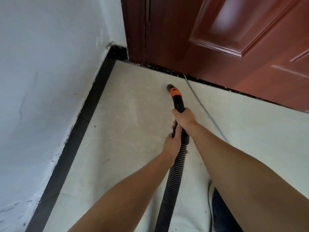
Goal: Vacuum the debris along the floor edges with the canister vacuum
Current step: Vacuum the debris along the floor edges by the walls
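Two bare forearms reach forward from the bottom edge, and between them runs the black ribbed hose (172, 180) of the vacuum, going up to a rigid black nozzle tube (178, 104) with an orange collar (175, 92) near its tip. Just behind the orange collar, on the tube, sits the right hand (184, 118); its fingers are curled around the tube from above and hold it firmly. Further behind the collar, where the tube meets the ribbed hose, the left hand (172, 142) grips from the left side, with its fingers wrapped around the black cuff. Beyond the collar, the open tip of the tube points down to the pale floor (133, 114) and is very close to it, though I cannot tell if it touches. Farther ahead of the collar stands a reddish-brown door (234, 39), and along its bottom runs a dark strip with small light debris (160, 66) scattered on it; the tip is near this strip but not on it. To the right of the collar a thin grey cable (200, 104) lies on the floor and goes under the door. To the left of the collar, well apart, a black baseboard (80, 124) follows a white wall (41, 81) toward the corner beside the door frame. Small dark specks lie on the floor near this baseboard
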Motion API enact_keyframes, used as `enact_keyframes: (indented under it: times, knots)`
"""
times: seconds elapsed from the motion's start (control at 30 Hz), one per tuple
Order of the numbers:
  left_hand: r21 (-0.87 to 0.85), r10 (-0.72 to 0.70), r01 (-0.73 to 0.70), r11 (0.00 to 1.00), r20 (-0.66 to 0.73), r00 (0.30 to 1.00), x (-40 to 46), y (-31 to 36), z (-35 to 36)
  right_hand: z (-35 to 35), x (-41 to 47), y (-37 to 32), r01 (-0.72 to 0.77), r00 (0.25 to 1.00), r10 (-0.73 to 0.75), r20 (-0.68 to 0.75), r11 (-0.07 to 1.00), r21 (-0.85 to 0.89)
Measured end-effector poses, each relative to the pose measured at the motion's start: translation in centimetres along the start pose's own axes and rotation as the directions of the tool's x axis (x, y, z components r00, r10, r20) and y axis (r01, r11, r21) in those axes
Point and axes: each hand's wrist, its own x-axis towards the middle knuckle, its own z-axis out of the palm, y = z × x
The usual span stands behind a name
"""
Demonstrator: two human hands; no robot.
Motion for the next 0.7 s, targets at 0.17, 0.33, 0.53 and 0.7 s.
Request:
enact_keyframes:
  times: [0.17, 0.33, 0.53, 0.7]
  knots:
    - [-0.031, -0.112, 0.113, 0.993, 0.054, 0.992, -6.3, 1.6, 3.1, -4.9, -5.6, -2.1, -0.091, 0.986, 0.1, 0.13, 0.993, -0.074]
    - [-0.026, -0.155, 0.155, 0.988, 0.008, 0.988, -13.5, 3.1, 4.8, -8.7, -12.7, -5.3, -0.049, 0.985, 0.064, 0.159, 0.994, -0.097]
    - [0.033, -0.161, 0.161, 0.986, -0.013, 0.987, -24.1, 7.3, 3.0, -10.9, -22.9, -11.3, 0.026, 0.987, -0.014, 0.161, 0.997, -0.076]
    - [0.024, -0.117, 0.118, 0.993, -0.047, 0.992, -33.2, 10.9, -0.8, -10.0, -31.9, -17.2, 0.085, 0.98, -0.071, 0.188, 0.994, -0.068]
